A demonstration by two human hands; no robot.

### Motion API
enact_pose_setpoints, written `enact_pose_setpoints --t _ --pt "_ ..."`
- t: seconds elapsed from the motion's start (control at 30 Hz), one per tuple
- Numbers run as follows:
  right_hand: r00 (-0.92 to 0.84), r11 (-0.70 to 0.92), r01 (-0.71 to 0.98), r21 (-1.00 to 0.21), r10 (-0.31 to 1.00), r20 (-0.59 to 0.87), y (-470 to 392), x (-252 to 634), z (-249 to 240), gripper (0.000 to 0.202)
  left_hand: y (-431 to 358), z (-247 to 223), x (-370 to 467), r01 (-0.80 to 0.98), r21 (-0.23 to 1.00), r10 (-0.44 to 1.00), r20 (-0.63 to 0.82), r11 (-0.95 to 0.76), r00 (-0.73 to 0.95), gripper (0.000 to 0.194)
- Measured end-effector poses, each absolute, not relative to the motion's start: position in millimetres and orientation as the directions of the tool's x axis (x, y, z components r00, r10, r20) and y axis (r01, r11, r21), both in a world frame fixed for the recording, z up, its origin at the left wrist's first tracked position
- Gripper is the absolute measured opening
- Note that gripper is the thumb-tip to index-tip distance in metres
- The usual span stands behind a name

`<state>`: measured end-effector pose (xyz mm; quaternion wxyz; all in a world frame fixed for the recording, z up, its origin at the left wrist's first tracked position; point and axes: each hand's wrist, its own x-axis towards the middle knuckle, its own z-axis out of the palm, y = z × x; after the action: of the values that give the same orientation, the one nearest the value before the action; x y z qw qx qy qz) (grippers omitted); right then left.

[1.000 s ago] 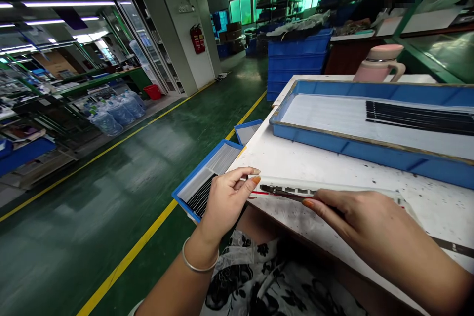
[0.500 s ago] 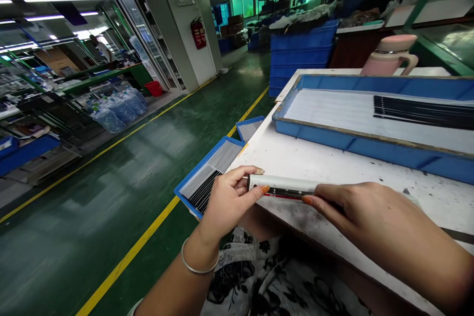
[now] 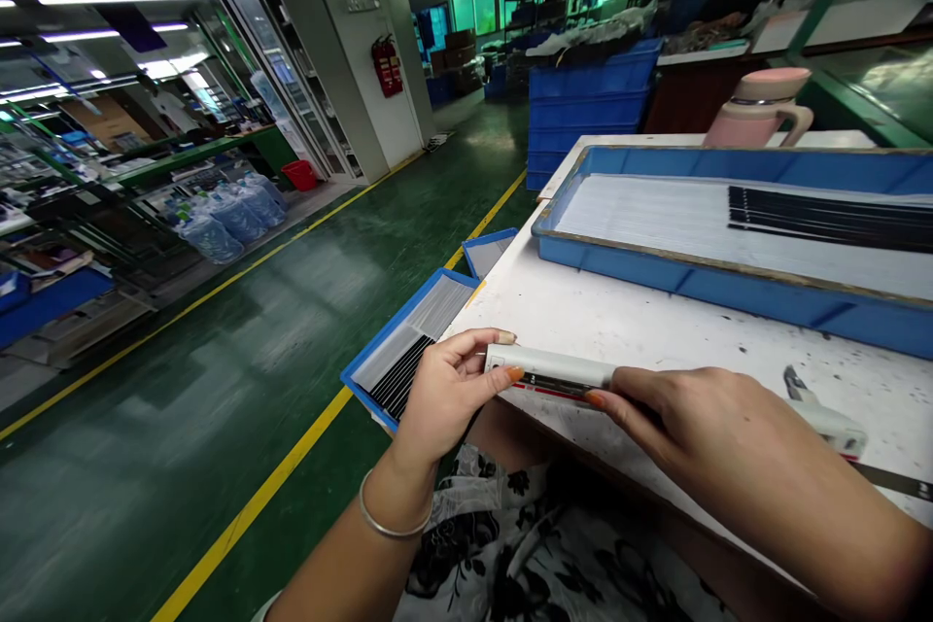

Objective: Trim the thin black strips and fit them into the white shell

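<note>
A long white plastic bar, with a black strip, small white markings and a thin red line along its front, lies across both hands above the table's near edge. My left hand is closed on its left end, thumb in front and index finger along the top. With thumb and fingers pinched together, my right hand grips the bar further right. Beyond the right wrist a white end piece with a touch of red and a black strip show; whether they join the bar is hidden. A small grey piece is nearby.
On the white, black-specked table stands a long blue tray holding white strips and black strips. Behind it is a pink jug. Lower left of the table, blue trays hold more strips. Stacked blue crates stand behind.
The view has shifted slightly. Both hands keep their grip on the white bar. The white end piece beyond the right wrist now shows more clearly.
</note>
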<state>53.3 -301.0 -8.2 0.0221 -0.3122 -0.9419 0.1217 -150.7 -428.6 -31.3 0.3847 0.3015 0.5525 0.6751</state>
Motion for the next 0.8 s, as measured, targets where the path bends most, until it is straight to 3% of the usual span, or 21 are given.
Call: enact_pose_setpoints --t 0.23,0.4,0.47,0.5,0.57,0.6,0.63,0.67,0.8 --pt "-0.828 0.842 0.493 -0.220 0.531 0.177 -311.5 61.0 -15.4 0.051 -426.3 -33.1 -151.5 -0.193 0.972 0.829 0.001 -0.131 -0.559 0.036" --pt "-0.749 0.892 0.442 -0.099 0.427 0.507 -321.9 84.2 -9.0 0.028 -429.6 -32.0 -163.1 -0.183 0.963 0.791 0.046 -0.197 -0.610 0.033" --pt "-0.647 0.898 0.382 -0.221 0.430 0.629 -326.3 96.2 -9.7 0.021 -432.2 -30.5 -167.1 -0.190 0.958 0.773 0.046 -0.213 -0.633 0.033" --pt "-0.601 0.872 0.312 -0.378 0.489 0.633 -329.4 100.2 -11.8 0.021 -433.1 -29.2 -167.4 -0.202 0.955 0.761 0.036 -0.217 -0.647 0.034" --pt "-0.544 0.651 0.133 -0.747 0.678 0.494 -337.3 101.2 -19.0 0.019 -433.6 -25.8 -163.8 -0.240 0.946 0.733 -0.003 -0.219 -0.680 0.039" --pt "-0.644 0.356 0.030 -0.934 0.721 0.254 -341.6 97.6 -23.9 0.010 -433.3 -24.2 -159.9 -0.264 0.940 0.721 -0.028 -0.218 -0.693 0.041" --pt "-0.656 0.231 0.017 -0.973 0.737 0.163 -345.5 91.7 -29.1 0.002 -432.7 -23.1 -154.9 -0.290 0.934 0.715 -0.056 -0.209 -0.697 0.044" --pt "-0.646 0.149 0.008 -0.989 0.755 0.109 -348.7 84.1 -34.1 0.008 -432.2 -22.9 -149.6 -0.317 0.928 0.714 -0.085 -0.198 -0.695 0.046" --pt "-0.560 -0.154 -0.215 -0.964 0.828 -0.007 -351.7 56.0 -44.5 0.049 -432.6 -35.7 -138.2 -0.400 0.910 0.727 -0.202 -0.108 -0.656 0.056"
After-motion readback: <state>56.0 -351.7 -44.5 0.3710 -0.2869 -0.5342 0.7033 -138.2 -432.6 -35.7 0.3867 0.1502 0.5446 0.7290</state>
